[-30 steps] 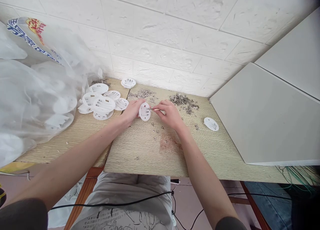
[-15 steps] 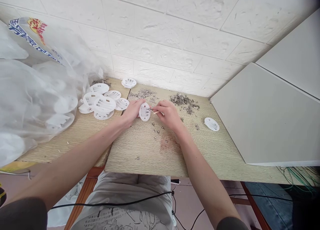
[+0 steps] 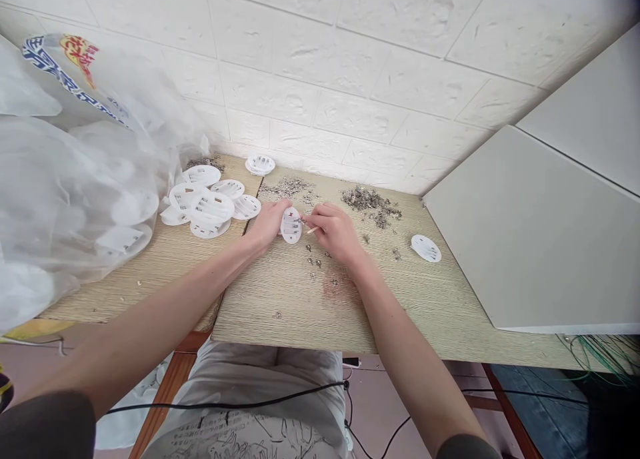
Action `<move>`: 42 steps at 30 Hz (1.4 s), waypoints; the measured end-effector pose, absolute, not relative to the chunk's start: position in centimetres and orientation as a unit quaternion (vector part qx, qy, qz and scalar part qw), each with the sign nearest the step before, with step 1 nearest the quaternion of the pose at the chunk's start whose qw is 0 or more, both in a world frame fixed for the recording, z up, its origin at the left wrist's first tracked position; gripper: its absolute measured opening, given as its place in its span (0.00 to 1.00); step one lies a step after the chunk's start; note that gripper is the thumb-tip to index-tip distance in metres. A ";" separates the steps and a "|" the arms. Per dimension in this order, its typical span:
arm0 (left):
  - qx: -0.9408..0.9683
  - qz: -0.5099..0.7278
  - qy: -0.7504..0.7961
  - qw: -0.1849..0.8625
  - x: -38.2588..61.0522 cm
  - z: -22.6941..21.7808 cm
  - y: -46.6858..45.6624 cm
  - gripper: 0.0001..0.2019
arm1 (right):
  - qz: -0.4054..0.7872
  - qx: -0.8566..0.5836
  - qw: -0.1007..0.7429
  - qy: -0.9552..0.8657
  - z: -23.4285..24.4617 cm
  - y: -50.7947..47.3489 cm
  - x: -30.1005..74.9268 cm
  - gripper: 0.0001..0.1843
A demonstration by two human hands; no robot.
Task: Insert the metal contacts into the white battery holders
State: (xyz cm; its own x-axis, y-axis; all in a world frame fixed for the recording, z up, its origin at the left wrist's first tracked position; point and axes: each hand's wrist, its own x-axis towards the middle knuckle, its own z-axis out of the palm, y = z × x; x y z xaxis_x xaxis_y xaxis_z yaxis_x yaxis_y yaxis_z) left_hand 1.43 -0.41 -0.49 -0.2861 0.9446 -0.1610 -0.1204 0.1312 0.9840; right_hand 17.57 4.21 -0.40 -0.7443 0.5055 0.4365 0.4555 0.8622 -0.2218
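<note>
My left hand (image 3: pixel 268 220) grips a small white slotted plastic disc (image 3: pixel 291 225) and holds it on edge just above the wooden table (image 3: pixel 300 299). My right hand (image 3: pixel 334 230) is pinched on a thin stick-like tool (image 3: pixel 312 230) whose tip touches the disc's right side. Small metal clips (image 3: pixel 315 259) lie scattered on the table just below both hands.
Several white discs (image 3: pixel 207 202) are piled to the left, one more (image 3: pixel 261 164) by the wall and one (image 3: pixel 426 248) to the right. Heaps of metal clips (image 3: pixel 371 203) lie behind my hands. A big clear plastic bag (image 3: pixel 65 179) fills the left; a grey panel (image 3: pixel 530 239) stands right.
Both hands and the disc stay almost in place; my right hand has drawn slightly closer to the disc with the tool.
</note>
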 end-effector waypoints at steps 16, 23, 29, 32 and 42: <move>0.362 0.562 0.613 0.421 2.3 0.4 -0.8 0.14 | -0.023 -0.247 0.201 -0.948 -0.3 3.9 17.0 0.16; 0.358 0.558 0.620 0.420 2.4 0.4 -0.8 0.14 | -0.056 -0.247 0.189 -0.949 -0.4 3.7 16.8 0.15; 0.358 0.557 0.628 0.408 2.5 0.3 -0.8 0.14 | -0.076 -0.243 0.183 -0.949 -0.1 3.3 16.5 0.15; 0.364 0.561 0.631 0.393 2.5 -0.1 -0.7 0.15 | -0.074 -0.247 0.171 -0.951 0.1 3.1 16.4 0.14; 0.343 0.565 0.623 0.419 2.4 0.0 -0.4 0.15 | -0.068 -0.271 0.173 -0.944 0.1 3.2 16.3 0.12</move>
